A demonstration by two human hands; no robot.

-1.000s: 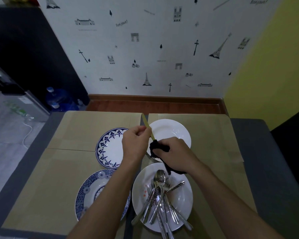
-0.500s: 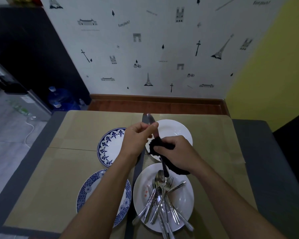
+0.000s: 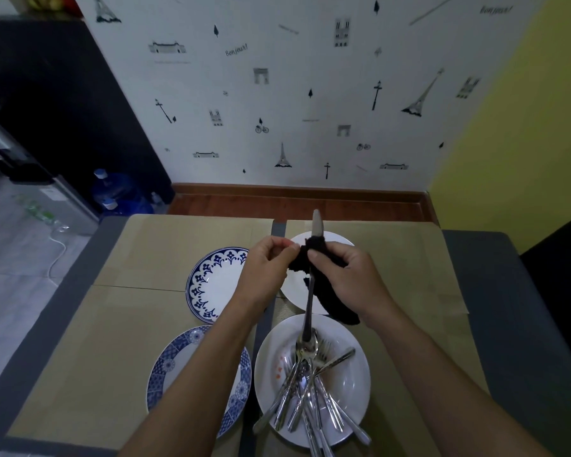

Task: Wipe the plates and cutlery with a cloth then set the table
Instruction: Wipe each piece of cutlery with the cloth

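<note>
knife (image 3: pixel 309 301), frame centre: tip up, wrapped in cloth (image 3: pixel 335 306). right hand (image 3: pixel 350 275) grips cloth round knife; left hand (image 3: pixel 264 268) pinches cloth edge. cutlery (image 3: pixel 307 384) heaped on white plate (image 3: pixel 348 389), lower centre.

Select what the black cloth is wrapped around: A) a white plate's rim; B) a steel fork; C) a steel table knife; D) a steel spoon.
C: the steel table knife shows its rounded blade above the black cloth gripped by the right hand, with its handle hanging over the round white plate of cutlery.
</note>
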